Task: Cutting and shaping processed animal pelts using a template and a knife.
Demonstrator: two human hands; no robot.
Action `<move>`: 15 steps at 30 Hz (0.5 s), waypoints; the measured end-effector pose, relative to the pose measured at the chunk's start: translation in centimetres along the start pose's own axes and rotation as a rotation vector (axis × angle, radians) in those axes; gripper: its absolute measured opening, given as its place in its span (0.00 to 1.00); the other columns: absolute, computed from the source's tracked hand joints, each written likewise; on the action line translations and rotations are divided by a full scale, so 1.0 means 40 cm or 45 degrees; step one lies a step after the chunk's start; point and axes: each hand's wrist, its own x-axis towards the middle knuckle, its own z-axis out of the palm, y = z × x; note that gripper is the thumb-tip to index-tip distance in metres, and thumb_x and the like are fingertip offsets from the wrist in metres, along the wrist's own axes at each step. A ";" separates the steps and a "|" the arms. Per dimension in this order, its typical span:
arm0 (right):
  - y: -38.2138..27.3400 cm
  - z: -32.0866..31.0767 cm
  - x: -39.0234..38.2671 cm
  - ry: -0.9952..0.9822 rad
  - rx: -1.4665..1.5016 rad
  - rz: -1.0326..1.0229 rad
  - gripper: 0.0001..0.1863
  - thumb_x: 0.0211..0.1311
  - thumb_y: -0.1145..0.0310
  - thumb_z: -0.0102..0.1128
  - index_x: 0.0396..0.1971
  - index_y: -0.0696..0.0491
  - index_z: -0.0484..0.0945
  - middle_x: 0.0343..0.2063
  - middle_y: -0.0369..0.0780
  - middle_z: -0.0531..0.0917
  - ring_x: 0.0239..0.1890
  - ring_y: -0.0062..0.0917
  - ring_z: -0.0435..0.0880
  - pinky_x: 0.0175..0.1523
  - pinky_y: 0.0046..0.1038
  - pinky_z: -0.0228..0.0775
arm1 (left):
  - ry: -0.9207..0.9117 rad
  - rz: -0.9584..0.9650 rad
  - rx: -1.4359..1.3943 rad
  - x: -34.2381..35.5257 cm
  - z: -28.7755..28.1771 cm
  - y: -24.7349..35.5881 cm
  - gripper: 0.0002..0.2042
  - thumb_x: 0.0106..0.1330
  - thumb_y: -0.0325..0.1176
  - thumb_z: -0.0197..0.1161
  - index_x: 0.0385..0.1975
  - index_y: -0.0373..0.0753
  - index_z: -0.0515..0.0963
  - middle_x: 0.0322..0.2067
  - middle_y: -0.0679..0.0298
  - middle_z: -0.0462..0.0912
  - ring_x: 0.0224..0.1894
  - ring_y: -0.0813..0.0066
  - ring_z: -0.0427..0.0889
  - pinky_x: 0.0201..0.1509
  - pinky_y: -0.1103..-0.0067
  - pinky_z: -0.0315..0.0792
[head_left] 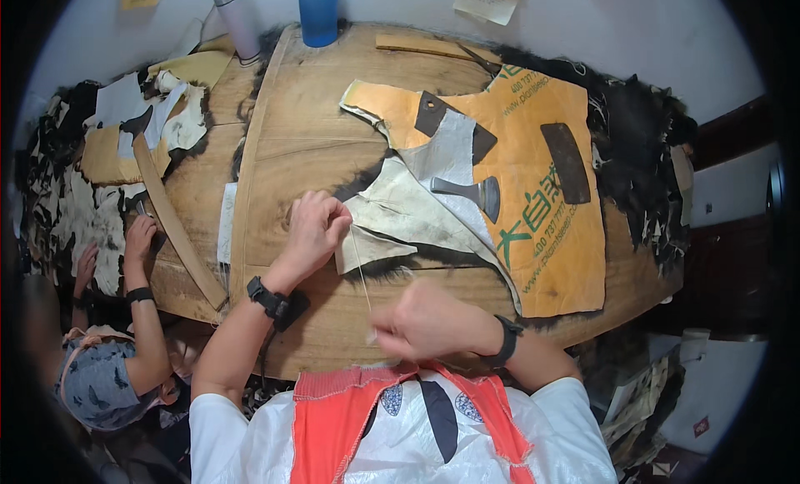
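Note:
A pale hide piece with dark fur along its edges (417,202) lies skin side up on the wooden table. My left hand (318,227) pinches its left edge. From there a thin pale thread (362,265) runs taut to my right hand (425,321), closed and slightly blurred close to my body. Whether a needle is in the right fingers, I cannot make out. Beyond the hide rests a large yellow sheet with green print (554,271). On the sheet are a metal tool with a rounded blade (471,192), a grey scrap (446,150) and dark flat pieces (565,163).
At the back stand a blue cup (318,15) and a pale flask (239,25), with a wooden strip (425,46) and scissors (479,60) farther right. Dark fur (637,150) is heaped right. A co-worker's hand (140,239) is at left, by a wooden stick (171,213) and hide scraps (92,209).

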 end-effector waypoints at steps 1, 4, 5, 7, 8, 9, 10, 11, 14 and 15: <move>-0.012 -0.016 -0.010 -0.283 0.235 -0.149 0.09 0.55 0.66 0.59 0.20 0.54 0.77 0.15 0.48 0.78 0.19 0.45 0.80 0.26 0.42 0.71 | -0.054 -0.013 -0.002 0.003 0.006 -0.010 0.03 0.58 0.31 0.67 0.25 0.41 0.81 0.29 0.64 0.77 0.40 0.63 0.74 0.49 0.70 0.64; -0.001 -0.021 -0.024 -0.023 0.264 -0.080 0.10 0.57 0.67 0.60 0.20 0.53 0.75 0.13 0.46 0.72 0.17 0.40 0.78 0.23 0.38 0.67 | -0.091 -0.085 -0.048 0.000 0.002 -0.019 0.01 0.58 0.29 0.66 0.25 0.43 0.82 0.30 0.65 0.78 0.41 0.64 0.74 0.50 0.70 0.63; 0.005 -0.031 -0.028 0.083 0.282 -0.038 0.10 0.56 0.67 0.62 0.20 0.54 0.74 0.13 0.45 0.71 0.16 0.39 0.77 0.23 0.36 0.66 | -0.098 -0.084 -0.049 0.006 -0.001 -0.013 0.01 0.58 0.29 0.66 0.25 0.43 0.82 0.30 0.65 0.78 0.41 0.64 0.74 0.50 0.70 0.63; 0.019 -0.068 -0.044 0.108 0.263 0.033 0.09 0.57 0.66 0.61 0.21 0.54 0.75 0.14 0.46 0.73 0.17 0.41 0.77 0.24 0.37 0.67 | -0.174 0.216 -0.154 0.015 -0.014 -0.002 0.05 0.55 0.25 0.66 0.23 0.47 0.84 0.30 0.69 0.79 0.41 0.67 0.74 0.51 0.71 0.62; 0.021 -0.085 -0.053 0.117 0.244 0.088 0.09 0.57 0.65 0.61 0.22 0.54 0.76 0.15 0.47 0.75 0.18 0.42 0.78 0.25 0.38 0.68 | -0.170 0.192 -0.151 0.013 -0.011 -0.004 0.05 0.55 0.25 0.66 0.23 0.47 0.84 0.30 0.69 0.79 0.41 0.67 0.74 0.51 0.71 0.62; 0.016 -0.103 -0.065 0.136 0.219 0.136 0.10 0.57 0.66 0.63 0.21 0.54 0.75 0.14 0.46 0.75 0.17 0.41 0.77 0.24 0.36 0.67 | -0.228 0.228 -0.106 0.017 -0.002 -0.011 0.08 0.54 0.23 0.66 0.21 0.49 0.84 0.29 0.72 0.79 0.41 0.68 0.74 0.51 0.72 0.61; 0.016 -0.113 -0.075 0.117 0.229 0.140 0.10 0.57 0.66 0.63 0.21 0.54 0.75 0.14 0.46 0.75 0.17 0.41 0.77 0.24 0.36 0.67 | -0.290 0.268 -0.070 0.025 0.007 -0.024 0.10 0.53 0.22 0.66 0.20 0.51 0.85 0.28 0.74 0.79 0.41 0.70 0.74 0.51 0.72 0.60; 0.020 -0.117 -0.091 0.231 0.099 0.202 0.10 0.57 0.67 0.64 0.20 0.54 0.76 0.15 0.46 0.75 0.17 0.40 0.77 0.24 0.35 0.67 | -0.274 0.226 -0.137 0.030 0.016 -0.039 0.13 0.50 0.20 0.67 0.17 0.54 0.84 0.25 0.76 0.78 0.39 0.71 0.73 0.52 0.73 0.59; 0.036 -0.125 -0.133 0.394 -0.073 0.415 0.11 0.58 0.68 0.64 0.19 0.55 0.76 0.15 0.45 0.77 0.17 0.39 0.78 0.24 0.34 0.67 | -0.148 0.182 -0.067 0.027 0.026 -0.058 0.12 0.46 0.21 0.68 0.12 0.48 0.74 0.21 0.74 0.75 0.37 0.71 0.73 0.52 0.73 0.58; 0.043 -0.129 -0.150 0.466 -0.118 0.549 0.12 0.59 0.68 0.64 0.18 0.55 0.76 0.16 0.45 0.78 0.17 0.38 0.78 0.24 0.32 0.67 | -0.145 0.157 -0.092 0.016 0.031 -0.065 0.15 0.47 0.22 0.69 0.09 0.46 0.68 0.21 0.75 0.76 0.37 0.71 0.73 0.52 0.74 0.58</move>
